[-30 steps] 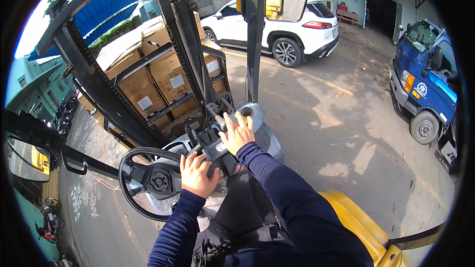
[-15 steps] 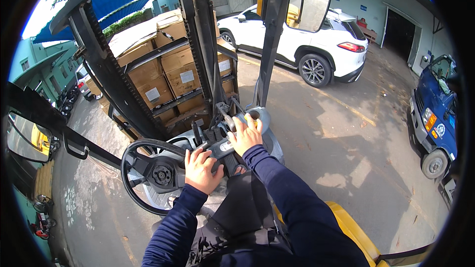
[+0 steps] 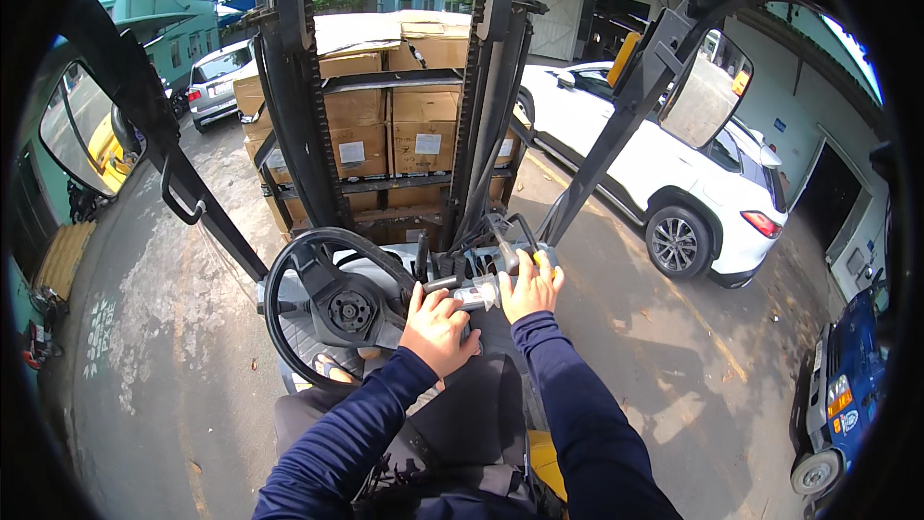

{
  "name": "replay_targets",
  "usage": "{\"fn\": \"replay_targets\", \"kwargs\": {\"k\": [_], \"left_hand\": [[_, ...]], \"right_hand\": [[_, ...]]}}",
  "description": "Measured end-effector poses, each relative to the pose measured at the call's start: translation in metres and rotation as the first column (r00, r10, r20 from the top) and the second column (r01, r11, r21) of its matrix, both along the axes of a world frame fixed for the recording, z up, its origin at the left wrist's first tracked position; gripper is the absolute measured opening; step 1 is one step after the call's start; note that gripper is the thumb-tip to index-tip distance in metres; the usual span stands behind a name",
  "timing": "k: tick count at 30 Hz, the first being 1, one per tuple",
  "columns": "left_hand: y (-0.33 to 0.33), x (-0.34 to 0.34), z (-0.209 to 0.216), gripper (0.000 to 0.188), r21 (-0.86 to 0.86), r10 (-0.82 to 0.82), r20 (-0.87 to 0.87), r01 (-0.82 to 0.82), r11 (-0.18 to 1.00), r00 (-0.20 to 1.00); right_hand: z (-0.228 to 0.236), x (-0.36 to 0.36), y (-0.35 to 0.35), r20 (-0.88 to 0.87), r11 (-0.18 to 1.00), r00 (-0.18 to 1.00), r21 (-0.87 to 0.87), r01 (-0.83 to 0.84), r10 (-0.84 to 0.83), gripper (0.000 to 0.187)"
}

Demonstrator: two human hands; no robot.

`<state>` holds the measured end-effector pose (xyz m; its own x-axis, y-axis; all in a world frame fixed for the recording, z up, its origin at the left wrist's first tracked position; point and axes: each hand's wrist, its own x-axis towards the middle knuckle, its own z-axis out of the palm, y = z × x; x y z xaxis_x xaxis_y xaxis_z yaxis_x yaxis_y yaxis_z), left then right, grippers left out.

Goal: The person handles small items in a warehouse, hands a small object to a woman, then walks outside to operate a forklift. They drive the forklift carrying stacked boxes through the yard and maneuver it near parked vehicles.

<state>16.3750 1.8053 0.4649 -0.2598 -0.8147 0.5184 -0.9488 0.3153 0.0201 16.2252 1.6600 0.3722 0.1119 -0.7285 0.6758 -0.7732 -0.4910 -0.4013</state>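
I sit at a forklift, its black steering wheel [image 3: 275, 303] in front of me to the left. My left hand [image 3: 441, 332] rests just right of the wheel rim, fingers slightly bent and apart; a small dark piece shows by its thumb. Close to its fingertips is a short black lever [image 3: 443, 284]. My right hand [image 3: 531, 289] lies over the control levers with fingers stretched and spread. Beside its fingertips stands a lever with a grey knob [image 3: 508, 257]; whether the hand presses it is hidden.
Stacked cardboard boxes [image 3: 423, 140] stand ahead behind the black mast [image 3: 294, 87]. A white car [image 3: 664, 188] is parked at the right, and a blue truck [image 3: 852, 385] lies farther right. A silver car [image 3: 219, 82] stands at the far left. Mirrors [image 3: 707, 87] hang at both sides.
The view has turned left, so mast and boxes now stand straighter and nearer the middle. Both hands stay by the controls, the right one with its fingers still spread.
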Motion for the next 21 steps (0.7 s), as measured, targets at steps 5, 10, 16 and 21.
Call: {"fn": "replay_targets", "kwargs": {"k": [5, 10, 16, 21], "left_hand": [[-0.025, 0.013, 0.004, 0.027, -0.017, 0.026, -0.023, -0.026, 1.000, 0.999], [-0.063, 0.021, 0.007, 0.029, 0.007, 0.043, 0.024, -0.044, 0.999, 0.999], [-0.106, 0.034, 0.008, 0.031, 0.058, 0.107, 0.054, -0.110, 0.992, 0.993], [-0.142, 0.033, 0.008, 0.038, 0.170, 0.145, 0.204, -0.181, 0.969, 0.968]], "right_hand": [[0.005, 0.013, -0.025, -0.014, 0.999, 0.999, -0.010, -0.046, 0.046, 0.055], [0.008, 0.025, -0.063, -0.037, 0.998, 0.999, 0.060, 0.015, -0.013, 0.054], [0.006, 0.041, -0.113, -0.043, 1.000, 0.999, 0.015, -0.022, 0.023, 0.056], [0.005, 0.044, -0.166, -0.067, 0.997, 0.996, 0.037, -0.063, 0.066, 0.058]]}}
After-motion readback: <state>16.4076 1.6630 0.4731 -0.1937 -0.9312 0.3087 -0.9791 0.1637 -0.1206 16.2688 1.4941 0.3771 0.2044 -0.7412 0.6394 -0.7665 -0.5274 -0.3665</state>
